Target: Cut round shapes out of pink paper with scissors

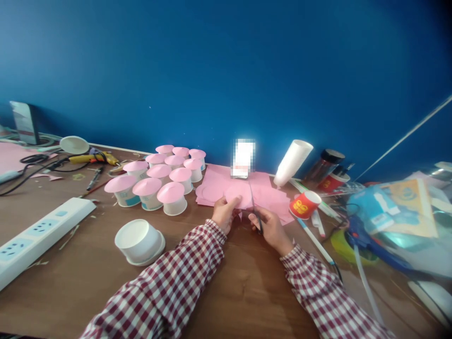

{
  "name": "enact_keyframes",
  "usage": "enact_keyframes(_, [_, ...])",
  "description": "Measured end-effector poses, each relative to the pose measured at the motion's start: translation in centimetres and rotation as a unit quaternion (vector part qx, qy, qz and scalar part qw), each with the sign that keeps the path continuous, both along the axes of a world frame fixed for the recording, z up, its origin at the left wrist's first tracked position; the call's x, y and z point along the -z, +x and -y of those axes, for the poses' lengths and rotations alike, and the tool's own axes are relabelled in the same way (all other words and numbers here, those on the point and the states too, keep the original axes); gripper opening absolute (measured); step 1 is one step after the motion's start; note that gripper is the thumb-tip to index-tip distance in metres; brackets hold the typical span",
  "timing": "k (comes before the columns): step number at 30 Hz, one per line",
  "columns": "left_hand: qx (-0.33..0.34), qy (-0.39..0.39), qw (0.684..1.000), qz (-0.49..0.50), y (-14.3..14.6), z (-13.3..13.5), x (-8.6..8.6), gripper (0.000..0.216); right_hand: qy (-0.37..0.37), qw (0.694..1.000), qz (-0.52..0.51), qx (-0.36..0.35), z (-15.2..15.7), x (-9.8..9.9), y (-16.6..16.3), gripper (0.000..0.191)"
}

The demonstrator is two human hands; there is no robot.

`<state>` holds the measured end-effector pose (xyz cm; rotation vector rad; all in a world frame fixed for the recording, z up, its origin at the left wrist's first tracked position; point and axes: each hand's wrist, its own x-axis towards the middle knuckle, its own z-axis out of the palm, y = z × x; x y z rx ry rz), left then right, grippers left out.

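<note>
A round piece of pink paper [237,192] is pinched at its lower left edge by my left hand [225,214], thumb on top. My right hand [272,228] is closed around the dark handles of a pair of scissors [259,221]. The blades point away from me and lie along the paper's right edge. Under and behind it, more pink sheets [261,180] are spread on the brown table. To the left of my hands stand several white paper cups topped with pink paper cones [171,193].
An upturned white bowl [136,235] and a power strip [42,230] lie at left. A yellow glue gun [93,158] is farther back. On the right are a stack of white cups [293,162], a red paper cup [305,205], pens and a blue glue gun [381,254]. A blue wall [226,70] rises behind.
</note>
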<state>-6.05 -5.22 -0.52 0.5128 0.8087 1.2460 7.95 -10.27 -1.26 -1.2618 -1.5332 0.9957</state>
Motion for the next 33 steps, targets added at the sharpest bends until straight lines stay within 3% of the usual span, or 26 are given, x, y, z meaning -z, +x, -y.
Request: enact_keyframes(33, [0.0, -0.008, 1.0, -0.003, -0.09, -0.01, -0.14, 0.025, 0.004, 1.0, 0.01, 0.006, 0.08, -0.19, 0.09, 0.033])
